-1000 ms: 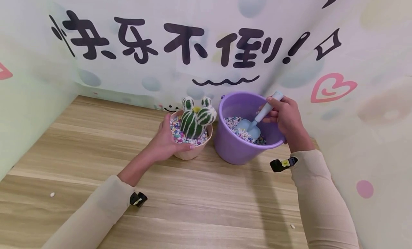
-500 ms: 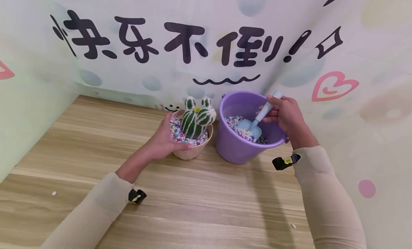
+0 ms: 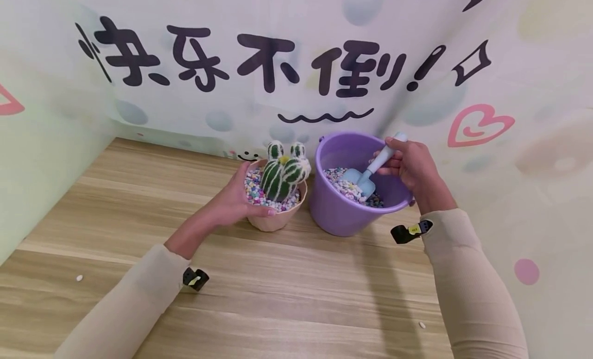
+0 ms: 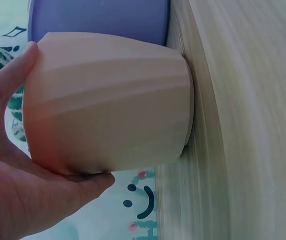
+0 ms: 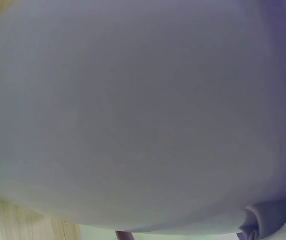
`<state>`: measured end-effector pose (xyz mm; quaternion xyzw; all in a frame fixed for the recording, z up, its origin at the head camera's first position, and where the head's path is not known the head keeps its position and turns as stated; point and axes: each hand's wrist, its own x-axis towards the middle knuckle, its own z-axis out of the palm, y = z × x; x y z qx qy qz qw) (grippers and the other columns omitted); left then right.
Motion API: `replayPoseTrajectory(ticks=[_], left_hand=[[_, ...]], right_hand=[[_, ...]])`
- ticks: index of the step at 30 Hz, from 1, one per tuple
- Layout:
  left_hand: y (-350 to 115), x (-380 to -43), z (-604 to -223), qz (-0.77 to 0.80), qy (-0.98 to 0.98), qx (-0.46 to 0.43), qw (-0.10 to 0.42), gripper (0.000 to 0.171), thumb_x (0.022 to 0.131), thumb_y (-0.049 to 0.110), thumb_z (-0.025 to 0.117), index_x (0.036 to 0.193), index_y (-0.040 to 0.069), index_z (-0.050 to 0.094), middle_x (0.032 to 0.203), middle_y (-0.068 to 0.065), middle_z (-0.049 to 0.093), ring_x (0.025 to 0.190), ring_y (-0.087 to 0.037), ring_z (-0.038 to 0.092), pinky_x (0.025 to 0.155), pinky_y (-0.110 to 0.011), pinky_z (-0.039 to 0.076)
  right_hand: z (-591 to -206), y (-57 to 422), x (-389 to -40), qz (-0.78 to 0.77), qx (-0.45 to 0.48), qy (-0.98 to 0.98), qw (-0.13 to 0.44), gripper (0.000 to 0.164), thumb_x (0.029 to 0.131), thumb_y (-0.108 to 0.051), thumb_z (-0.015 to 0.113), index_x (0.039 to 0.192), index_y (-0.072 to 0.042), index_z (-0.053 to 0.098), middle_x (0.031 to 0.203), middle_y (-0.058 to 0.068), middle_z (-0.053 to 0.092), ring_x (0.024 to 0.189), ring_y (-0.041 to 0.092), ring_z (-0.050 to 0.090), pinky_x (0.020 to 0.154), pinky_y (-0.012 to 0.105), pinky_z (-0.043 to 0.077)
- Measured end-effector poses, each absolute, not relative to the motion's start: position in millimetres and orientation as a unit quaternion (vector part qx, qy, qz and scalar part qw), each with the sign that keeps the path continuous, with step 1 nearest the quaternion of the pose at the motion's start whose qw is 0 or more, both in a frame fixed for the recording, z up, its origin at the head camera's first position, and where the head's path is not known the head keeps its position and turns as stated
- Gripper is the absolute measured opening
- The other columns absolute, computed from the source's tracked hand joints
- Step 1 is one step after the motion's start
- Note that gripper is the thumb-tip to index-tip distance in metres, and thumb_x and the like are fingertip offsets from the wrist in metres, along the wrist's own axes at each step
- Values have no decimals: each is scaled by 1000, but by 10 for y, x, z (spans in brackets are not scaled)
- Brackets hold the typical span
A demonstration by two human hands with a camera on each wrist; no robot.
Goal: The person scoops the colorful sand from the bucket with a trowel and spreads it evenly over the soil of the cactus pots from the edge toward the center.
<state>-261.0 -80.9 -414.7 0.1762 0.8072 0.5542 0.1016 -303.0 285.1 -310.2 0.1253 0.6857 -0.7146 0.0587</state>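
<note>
In the head view a light-pink flowerpot (image 3: 270, 222) stands on the wooden table, filled with coloured pebbles (image 3: 259, 195) around a striped green cactus (image 3: 280, 176). My left hand (image 3: 230, 202) holds the pot from its left side, thumb along the near rim. The left wrist view shows the pot's ribbed wall (image 4: 107, 105) between thumb and fingers. My right hand (image 3: 417, 166) grips the handle of a light-blue toy shovel (image 3: 383, 156). Its blade sits among pebbles inside the purple bucket (image 3: 340, 217). The right wrist view holds mostly the bucket's outer wall (image 5: 132, 115).
The bucket stands just right of the pot. Behind both rises a printed cloth wall (image 3: 222, 106) with black characters. Single white pebbles lie on the table (image 3: 278, 297), one at the left (image 3: 79, 278) and one at the right (image 3: 422, 325).
Both hands keep their holds. The pebbles around the shovel's blade have shifted slightly, with more over its near part. The cactus has moved slightly right in the head view.
</note>
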Motion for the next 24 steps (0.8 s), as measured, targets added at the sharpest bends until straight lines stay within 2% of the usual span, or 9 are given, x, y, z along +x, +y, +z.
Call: replayPoseTrajectory(ticks=[8, 12, 17, 24], left_hand=[[-853, -2621, -4131, 546, 808, 192, 113, 112, 67, 21, 90, 153, 21, 18, 152, -16, 27, 139, -38, 29, 114, -58, 23], [-881, -2615, -4127, 546, 806, 195, 119, 112, 67, 20, 89, 153, 19, 18, 150, -18, 30, 138, -38, 31, 114, -58, 22], [-921, -2620, -4119, 529, 814, 201, 132, 116, 67, 23, 89, 154, 17, 12, 154, -20, 26, 141, -40, 27, 115, -59, 20], [-1011, -2618, -4087, 518, 813, 209, 167, 119, 68, 28, 89, 154, 17, 8, 156, -19, 23, 142, -40, 24, 115, -60, 19]], right_hand=[[-3068, 2876, -3017, -756, 145, 636, 54, 29, 99, -18, 55, 122, -1, 46, 79, 14, 73, 74, 27, 73, 62, 36, 60], [-3053, 2902, -3015, -781, 154, 602, 51, 27, 99, -18, 56, 119, -2, 47, 80, 15, 73, 75, 29, 73, 62, 36, 60], [-3028, 2920, -3001, -800, 164, 576, 37, 19, 97, -18, 59, 107, -5, 49, 79, 16, 72, 72, 28, 73, 61, 37, 60], [-2981, 2957, -2946, -833, 192, 519, 8, 18, 97, -18, 59, 110, -10, 49, 83, 18, 72, 72, 31, 73, 58, 39, 59]])
